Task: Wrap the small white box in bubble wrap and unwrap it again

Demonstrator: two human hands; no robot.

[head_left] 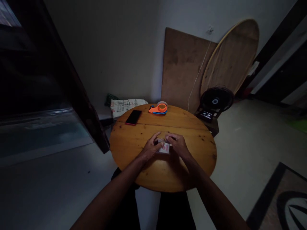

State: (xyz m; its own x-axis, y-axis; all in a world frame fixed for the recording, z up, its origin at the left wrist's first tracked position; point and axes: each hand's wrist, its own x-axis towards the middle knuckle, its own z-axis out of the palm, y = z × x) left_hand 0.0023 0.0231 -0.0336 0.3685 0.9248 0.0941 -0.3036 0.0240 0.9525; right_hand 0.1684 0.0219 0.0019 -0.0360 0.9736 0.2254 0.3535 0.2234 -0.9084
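Observation:
A small white box with red print point(164, 148) lies on the round wooden table point(134, 140), near its middle. My left hand point(150, 148) grips the box's left side, fingers curled over its top edge. My right hand point(177, 144) holds the right side, fingertips pinched at the upper corner. Both hands rest on the tabletop. Much of the box is hidden under my fingers.
A dark phone with a red edge point(133, 117) lies at the table's far left. An orange and blue tape dispenser point(158, 109) sits at the far edge. Behind stand a fan point(216, 99), a board point(184, 67) and a round tabletop against the wall.

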